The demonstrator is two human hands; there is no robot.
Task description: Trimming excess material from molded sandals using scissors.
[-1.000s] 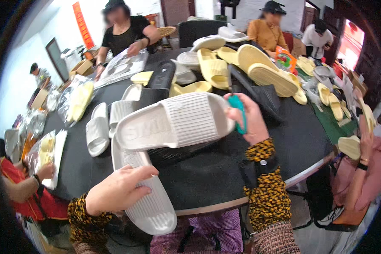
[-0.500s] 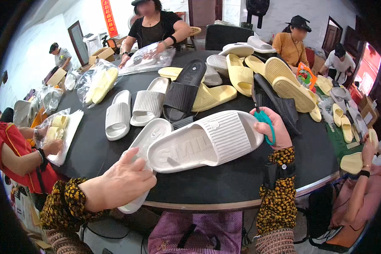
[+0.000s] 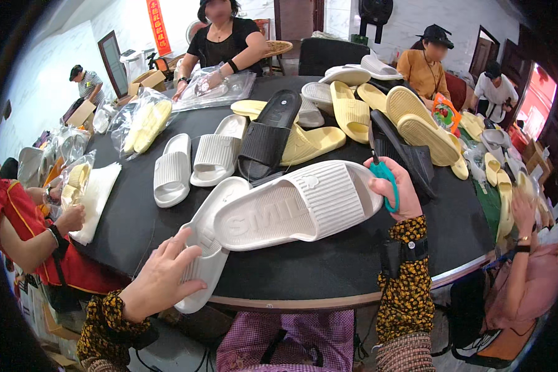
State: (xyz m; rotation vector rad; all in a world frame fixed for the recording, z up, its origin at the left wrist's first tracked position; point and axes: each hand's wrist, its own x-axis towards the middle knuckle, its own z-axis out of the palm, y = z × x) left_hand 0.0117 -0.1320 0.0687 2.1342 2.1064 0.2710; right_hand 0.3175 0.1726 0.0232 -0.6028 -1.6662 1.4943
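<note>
My right hand (image 3: 395,191) grips the toe end of a white slipper (image 3: 268,214) and also holds scissors with teal handles (image 3: 387,180), their dark blades pointing up. The slipper lies slanted across the table's front, its ribbed strap toward my right hand. Under its heel, a second white slipper (image 3: 199,273) reaches the front edge. Over that one's strap my left hand (image 3: 164,270) is open, fingers spread; whether the fingertips touch it I cannot tell. Behind stand two white slippers, one at the left (image 3: 172,170) and one beside it (image 3: 219,150), then a black slipper (image 3: 270,133).
Yellow, black and white slippers pile up at the back right of the dark table (image 3: 328,273). A bagged yellow pair (image 3: 147,124) lies at the back left, near a stack of clear bags (image 3: 99,208). Co-workers handle slippers and bags around the table.
My left hand has drawn back from the held slipper's heel, down and left, and its fingers have spread. My right hand has hardly moved. The co-worker at the back has straightened up.
</note>
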